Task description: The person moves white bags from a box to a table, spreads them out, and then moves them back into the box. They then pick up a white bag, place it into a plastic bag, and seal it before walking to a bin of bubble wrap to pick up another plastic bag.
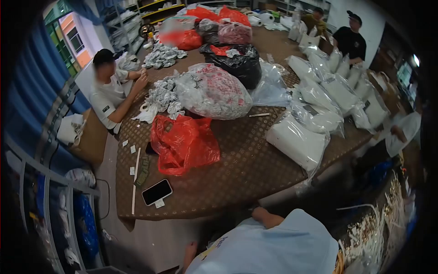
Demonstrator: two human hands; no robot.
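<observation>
At the bottom of the view is my light blue shirt (278,246). A short stretch of my right arm (268,218) comes out of its sleeve close to the table's near edge. Lower left, a small part of my left arm (190,252) shows beside the shirt. The fingers of both hands cannot be made out, nor whether they hold anything. On the table (246,182) nearest to me lie a black-screened phone (157,192), a white slip (159,203) by it and a crumpled red plastic bag (185,144).
Clear-bagged white items (299,139) are piled at right. A large stuffed clear bag (214,91), a black bag (235,64) and grey cloth bundles (164,96) fill the middle. One person (107,91) sits at left; two people (351,39) are far right. A shelf rack (57,192) stands lower left.
</observation>
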